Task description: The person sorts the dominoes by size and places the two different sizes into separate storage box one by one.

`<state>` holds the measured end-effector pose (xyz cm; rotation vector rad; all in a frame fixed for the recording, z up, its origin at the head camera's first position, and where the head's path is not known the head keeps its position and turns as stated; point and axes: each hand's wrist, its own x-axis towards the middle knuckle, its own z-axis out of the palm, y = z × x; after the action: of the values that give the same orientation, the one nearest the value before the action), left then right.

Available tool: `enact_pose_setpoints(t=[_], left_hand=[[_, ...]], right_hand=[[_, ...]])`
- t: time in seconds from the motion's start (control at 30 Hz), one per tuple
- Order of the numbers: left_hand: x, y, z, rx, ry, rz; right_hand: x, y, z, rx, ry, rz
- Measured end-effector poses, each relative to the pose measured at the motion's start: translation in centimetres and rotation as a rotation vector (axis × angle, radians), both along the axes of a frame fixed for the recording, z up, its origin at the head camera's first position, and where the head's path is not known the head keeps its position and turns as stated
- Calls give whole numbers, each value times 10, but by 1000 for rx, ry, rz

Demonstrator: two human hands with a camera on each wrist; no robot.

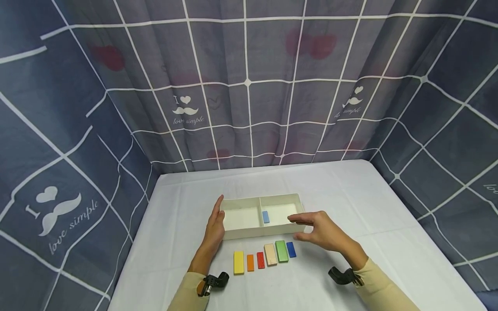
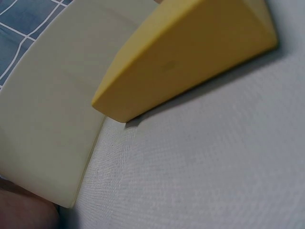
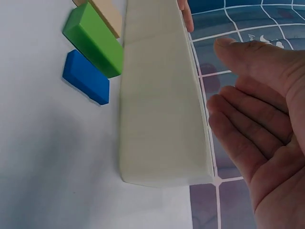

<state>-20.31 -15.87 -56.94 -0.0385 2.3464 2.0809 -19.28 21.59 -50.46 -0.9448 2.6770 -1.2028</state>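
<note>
The left hand [image 1: 213,226] lies along the left end of an off-white two-compartment box [image 1: 249,233] on the worktop [image 1: 186,207], fingers extended. A light blue block [image 1: 266,217] lies in the right compartment, beside the divider. In front of the box, left to right, lie yellow [image 1: 239,262], orange [image 1: 250,262], red [image 1: 260,260], beige [image 1: 270,255], green [image 1: 282,251] and dark blue [image 1: 291,249] blocks. The right hand [image 1: 324,231] is at the box's right end, thumb and fingers parted, holding nothing. The two hands are well apart.
</note>
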Motion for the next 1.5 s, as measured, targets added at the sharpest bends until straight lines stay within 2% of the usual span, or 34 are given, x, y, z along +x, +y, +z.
enact_pose_setpoints(t=[0.23, 0.43, 0.67, 0.9, 1.17, 1.5], left_hand=[[2, 1, 1, 2, -1, -3], [0, 1, 0, -1, -2, -1], [-1, 0, 0, 1, -4, -6], [0, 0, -1, 2, 0, -7], [-2, 0, 0, -11, -8, -2], [-2, -1, -1, 13, -10, -12]], right_hand=[[10, 3, -3, -11, -40, 18], [15, 4, -11, -29, -85, 55], [19, 6, -22, -32, -116, 51], [21, 5, -38, -3, -108, 53], [23, 2, -51, 62, -63, 14], [25, 0, -60, 106, -61, -11]])
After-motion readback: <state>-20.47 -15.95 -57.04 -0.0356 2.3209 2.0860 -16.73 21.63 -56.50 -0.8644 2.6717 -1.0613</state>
